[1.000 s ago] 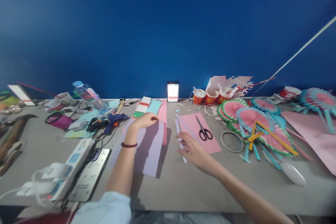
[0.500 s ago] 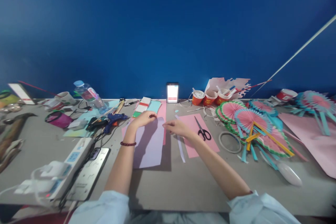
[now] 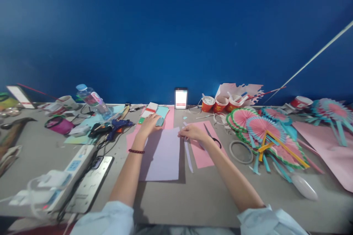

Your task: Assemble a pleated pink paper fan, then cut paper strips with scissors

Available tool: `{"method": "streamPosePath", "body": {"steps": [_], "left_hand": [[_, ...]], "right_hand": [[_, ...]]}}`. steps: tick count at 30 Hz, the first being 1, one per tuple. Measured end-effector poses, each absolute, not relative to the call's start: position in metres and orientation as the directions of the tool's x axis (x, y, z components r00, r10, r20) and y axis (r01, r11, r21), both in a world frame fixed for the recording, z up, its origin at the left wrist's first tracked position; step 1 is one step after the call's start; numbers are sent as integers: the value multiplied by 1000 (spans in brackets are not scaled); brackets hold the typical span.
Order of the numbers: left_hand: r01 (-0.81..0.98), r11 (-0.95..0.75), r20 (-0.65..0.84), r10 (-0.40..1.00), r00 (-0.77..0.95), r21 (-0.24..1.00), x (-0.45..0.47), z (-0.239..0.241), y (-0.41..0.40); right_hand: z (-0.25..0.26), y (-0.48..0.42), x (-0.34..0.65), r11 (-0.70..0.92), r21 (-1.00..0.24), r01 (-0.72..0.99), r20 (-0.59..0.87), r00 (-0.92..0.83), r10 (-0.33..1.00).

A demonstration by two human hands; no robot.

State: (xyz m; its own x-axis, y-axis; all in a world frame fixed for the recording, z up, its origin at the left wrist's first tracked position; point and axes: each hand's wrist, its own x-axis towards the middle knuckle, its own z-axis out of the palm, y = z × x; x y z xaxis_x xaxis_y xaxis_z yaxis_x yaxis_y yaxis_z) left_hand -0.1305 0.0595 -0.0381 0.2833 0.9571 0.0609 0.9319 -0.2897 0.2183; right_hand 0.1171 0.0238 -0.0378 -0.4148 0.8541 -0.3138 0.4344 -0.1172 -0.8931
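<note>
A pale purple sheet of paper (image 3: 162, 158) lies before me on the grey table, its upper part between my two hands. My left hand (image 3: 151, 125), with a dark red bead bracelet (image 3: 136, 151) on the wrist, is at the sheet's top left, thumb and fingers apart. My right hand (image 3: 193, 132) pinches the sheet's upper right corner. Just below that hand, a narrow purple paper strip (image 3: 188, 156) lies on the table. Black scissors (image 3: 211, 136) rest on a pink sheet (image 3: 202, 154), partly hidden by my right forearm.
Paper fans (image 3: 266, 126) and a tape ring (image 3: 241, 152) lie to the right, with red cups (image 3: 220, 104) behind. To the left are a power strip (image 3: 73, 169), a phone (image 3: 89, 185), a blue glue gun (image 3: 118, 127) and a bottle (image 3: 95, 101). A small screen (image 3: 181, 98) stands at the wall.
The purple sheet's right edge has shifted right, with my right hand now at its corner. My left hand's fingers have spread apart. The view has shifted slightly.
</note>
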Motion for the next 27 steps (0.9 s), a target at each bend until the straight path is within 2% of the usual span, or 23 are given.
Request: {"method": "streamPosePath", "body": {"steps": [5, 11, 17, 20, 27], "left_hand": [[923, -329, 39, 944, 328, 200, -129, -39, 58], [943, -286, 54, 958, 281, 170, -120, -28, 54], [971, -219, 149, 967, 204, 92, -129, -28, 59], [972, -210, 196, 963, 186, 106, -134, -32, 62], [968, -201, 199, 965, 169, 153, -138, -32, 63]], "right_hand": [[-44, 25, 119, -104, -887, 450, -308, -410, 858], [-48, 24, 113, -116, -905, 409, -298, -416, 859], [-46, 17, 107, -250, -921, 297, -358, -398, 845], [-45, 18, 109, -266, -920, 288, -366, -387, 847], [-35, 22, 117, -299, -890, 344, -425, -389, 817]]}}
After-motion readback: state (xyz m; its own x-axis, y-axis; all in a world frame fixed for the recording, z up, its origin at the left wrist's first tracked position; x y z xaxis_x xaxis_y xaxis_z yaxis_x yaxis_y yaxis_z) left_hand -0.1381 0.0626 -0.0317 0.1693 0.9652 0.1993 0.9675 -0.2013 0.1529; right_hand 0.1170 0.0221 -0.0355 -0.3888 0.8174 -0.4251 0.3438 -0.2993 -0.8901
